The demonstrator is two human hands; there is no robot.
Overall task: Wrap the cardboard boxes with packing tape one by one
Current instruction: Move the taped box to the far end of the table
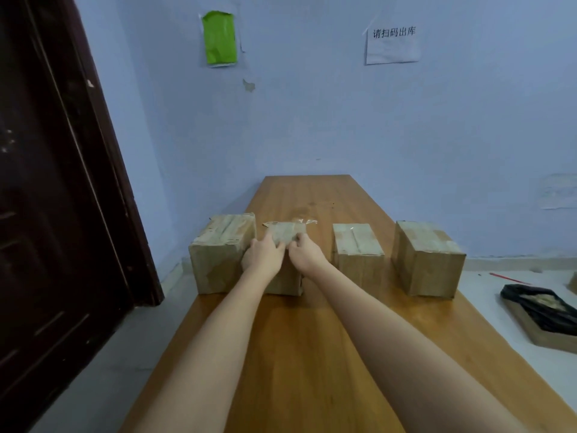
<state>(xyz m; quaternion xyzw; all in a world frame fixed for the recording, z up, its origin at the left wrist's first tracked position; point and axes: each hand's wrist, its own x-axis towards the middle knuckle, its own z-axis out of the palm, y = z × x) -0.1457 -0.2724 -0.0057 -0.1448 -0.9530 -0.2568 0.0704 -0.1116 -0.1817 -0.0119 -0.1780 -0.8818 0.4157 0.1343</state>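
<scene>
Pale blue wall behind, dark brown door at left, long brown wooden table point(312, 354) running away from camera. Four taped brown cardboard boxes in a row across table. Second box from left point(285, 235) under both hands, touching or nearly touching the larger leftmost cardboard box point(218, 251). Left hand point(263, 256) flat on second box's top left edge, fingers spread, pressing rather than clenched. Right hand point(304, 253) on its top right edge, fingers curled at the tape; whether pinching tape cannot be told. Loose clear tape end point(304, 221) sticking out at second box's far edge. Third box point(357, 245) and fourth box point(426, 257) right of it, apart, closed. Open flat cardboard tray point(543, 317) on floor right of table, black plastic liner, pale contents unclear.
</scene>
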